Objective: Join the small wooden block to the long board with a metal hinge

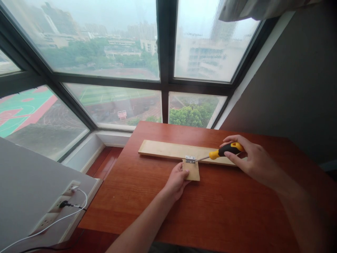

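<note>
A long pale wooden board [168,149] lies across the far part of a reddish-brown table [210,211]. A small square wood piece [193,171] butts against its near edge, with a small metal hinge [190,159] across the joint. My left hand [176,180] presses on the small piece's left side. My right hand [250,158] grips a screwdriver [223,151] with a yellow and black handle. Its shaft slants down-left and its tip meets the hinge.
Large windows [118,102] rise just behind the table's far edge. A grey wall stands at the right. At lower left, a white ledge carries wall sockets [59,207] with a black plug and a white cable. A gap of red floor lies left of the table.
</note>
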The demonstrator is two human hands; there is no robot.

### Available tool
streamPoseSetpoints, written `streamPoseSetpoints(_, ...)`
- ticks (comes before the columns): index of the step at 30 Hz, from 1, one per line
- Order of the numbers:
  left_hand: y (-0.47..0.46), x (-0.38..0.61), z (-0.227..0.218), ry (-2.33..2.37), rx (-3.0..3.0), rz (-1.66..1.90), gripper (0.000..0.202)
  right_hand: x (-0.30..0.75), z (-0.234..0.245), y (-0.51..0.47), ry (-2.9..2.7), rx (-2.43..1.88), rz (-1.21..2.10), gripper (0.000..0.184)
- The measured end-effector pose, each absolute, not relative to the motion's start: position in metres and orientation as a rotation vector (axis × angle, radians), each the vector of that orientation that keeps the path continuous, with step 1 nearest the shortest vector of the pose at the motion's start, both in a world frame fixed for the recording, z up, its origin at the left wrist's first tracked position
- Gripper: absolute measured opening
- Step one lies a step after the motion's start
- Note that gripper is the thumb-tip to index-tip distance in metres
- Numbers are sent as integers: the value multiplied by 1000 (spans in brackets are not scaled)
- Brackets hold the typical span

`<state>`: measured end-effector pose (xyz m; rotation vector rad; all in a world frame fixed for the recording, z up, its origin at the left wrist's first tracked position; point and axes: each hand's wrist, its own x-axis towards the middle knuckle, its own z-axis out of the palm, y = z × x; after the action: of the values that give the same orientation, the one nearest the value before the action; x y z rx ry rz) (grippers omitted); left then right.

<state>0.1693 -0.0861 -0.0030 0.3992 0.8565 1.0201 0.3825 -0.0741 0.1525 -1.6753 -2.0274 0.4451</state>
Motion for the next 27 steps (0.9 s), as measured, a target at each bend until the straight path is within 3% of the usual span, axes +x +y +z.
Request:
streamPoseSetpoints(6,-87,169,-1,854,401,1027,33,383,151,-75,-2011,-1774,249,37)
streamPoseSetpoints(12,-87,169,0,850,400,1025,32,380,153,-75,-1998,-1825,199,31)
streamPoseSetpoints(20,-88,169,1,850,395,1027,31,383,145,-70,-1983,-1868,89,37)
streamPoseSetpoints(24,-88,170,1,856,400,1026,32,387,143,-70,-1989,-1953,164,44)
streamPoseSetpoints(27,-88,170,2,855,397,1023,31,387,146,-72,-1992,-1913,250,39)
